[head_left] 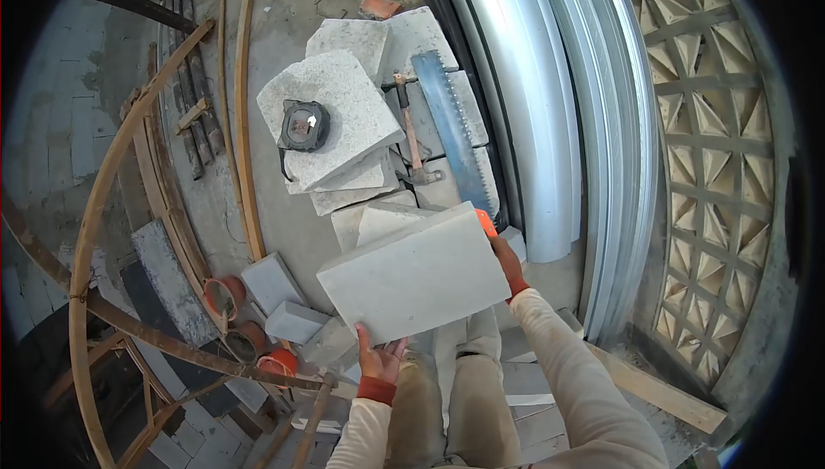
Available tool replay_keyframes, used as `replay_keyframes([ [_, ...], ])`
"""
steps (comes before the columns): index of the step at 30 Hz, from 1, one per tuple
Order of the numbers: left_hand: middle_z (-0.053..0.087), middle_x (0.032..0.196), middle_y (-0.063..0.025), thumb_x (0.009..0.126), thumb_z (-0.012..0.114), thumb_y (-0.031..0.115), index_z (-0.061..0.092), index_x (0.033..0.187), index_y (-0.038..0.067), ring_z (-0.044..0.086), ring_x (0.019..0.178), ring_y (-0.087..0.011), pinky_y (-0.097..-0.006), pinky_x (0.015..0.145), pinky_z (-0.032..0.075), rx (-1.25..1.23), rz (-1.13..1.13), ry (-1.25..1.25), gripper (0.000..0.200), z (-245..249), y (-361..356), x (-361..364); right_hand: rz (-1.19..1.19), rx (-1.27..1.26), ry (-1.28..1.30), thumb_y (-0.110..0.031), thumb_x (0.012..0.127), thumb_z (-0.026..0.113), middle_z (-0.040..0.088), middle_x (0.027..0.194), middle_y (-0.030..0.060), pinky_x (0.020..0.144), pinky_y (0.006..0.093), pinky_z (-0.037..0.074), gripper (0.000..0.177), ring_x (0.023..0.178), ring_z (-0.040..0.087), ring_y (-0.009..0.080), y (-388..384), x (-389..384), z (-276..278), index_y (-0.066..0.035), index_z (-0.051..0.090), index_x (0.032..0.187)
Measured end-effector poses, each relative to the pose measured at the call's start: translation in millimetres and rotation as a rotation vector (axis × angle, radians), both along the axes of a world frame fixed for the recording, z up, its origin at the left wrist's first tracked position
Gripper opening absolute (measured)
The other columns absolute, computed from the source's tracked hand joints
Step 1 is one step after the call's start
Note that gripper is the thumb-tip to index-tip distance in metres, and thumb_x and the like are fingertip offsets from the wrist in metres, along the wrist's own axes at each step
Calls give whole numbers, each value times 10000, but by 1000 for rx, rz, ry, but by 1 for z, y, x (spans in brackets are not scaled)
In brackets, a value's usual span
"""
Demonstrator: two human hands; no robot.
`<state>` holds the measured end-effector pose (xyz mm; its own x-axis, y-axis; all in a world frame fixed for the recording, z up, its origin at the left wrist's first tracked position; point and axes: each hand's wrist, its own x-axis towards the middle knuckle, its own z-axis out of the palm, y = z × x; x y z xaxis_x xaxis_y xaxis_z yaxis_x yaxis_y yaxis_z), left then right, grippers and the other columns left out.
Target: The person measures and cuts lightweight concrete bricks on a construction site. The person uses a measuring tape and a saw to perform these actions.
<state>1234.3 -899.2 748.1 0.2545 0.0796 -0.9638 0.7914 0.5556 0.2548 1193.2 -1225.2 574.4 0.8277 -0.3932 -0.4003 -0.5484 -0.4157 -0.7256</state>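
Observation:
A pale rectangular block (417,275) is held tilted in front of my legs. My left hand (380,357) supports its lower left edge, thumb against the face and fingers partly beneath it. At the block's right edge, my right hand (509,264) grips it, its fingers mostly hidden. The orange handle (485,222) of a saw (455,125) shows just behind that edge. Beyond the block, a black tape measure (303,126) rests on stacked rough slabs (344,91). A hammer (412,134) lies between the slabs and the saw blade.
Long metal sheets (550,108) run along the right, beside a patterned block wall (718,159). Wooden poles (245,116) and a curved timber (94,202) stand at the left. Buckets (278,364) and smaller blocks (295,323) are at lower left. A plank (657,387) lies at lower right.

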Motion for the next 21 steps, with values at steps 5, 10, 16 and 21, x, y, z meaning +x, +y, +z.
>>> replay_keyframes([
  [5, 365, 1577, -114, 858, 742, 664, 330, 1574, 109, 369, 1455, -341, -543, 1211, 348, 84, 42, -41, 995, 1, -8, 8, -12, -6, -150, -215, 936, 620, 587, 966, 144, 793, 463, 479, 200, 942, 596, 353, 9, 5, -44, -82, 615, 1085],
  [10, 405, 1554, -102, 866, 741, 653, 358, 1557, 102, 396, 1437, -319, -532, 1208, 354, 149, 83, -87, 964, 1, -9, 11, 88, -251, -133, -157, 841, 696, 591, 974, 131, 808, 457, 492, 240, 946, 591, 359, 2, -2, -22, -62, 621, 1048],
  [16, 448, 1507, -87, 882, 752, 604, 401, 1521, 102, 409, 1421, -310, -515, 1219, 359, 183, 104, -136, 885, -1, -5, 28, 173, -506, -154, -90, 741, 727, 597, 916, 121, 766, 461, 489, 299, 902, 577, 366, -51, -3, 35, -46, 611, 1012],
  [21, 443, 1513, -89, 874, 766, 589, 387, 1526, 92, 418, 1409, -308, -516, 1209, 376, 133, 159, -142, 904, 4, -28, 25, 28, -321, -322, -56, 792, 699, 590, 853, 137, 702, 438, 484, 172, 790, 581, 374, -70, 10, 80, -36, 601, 931],
])
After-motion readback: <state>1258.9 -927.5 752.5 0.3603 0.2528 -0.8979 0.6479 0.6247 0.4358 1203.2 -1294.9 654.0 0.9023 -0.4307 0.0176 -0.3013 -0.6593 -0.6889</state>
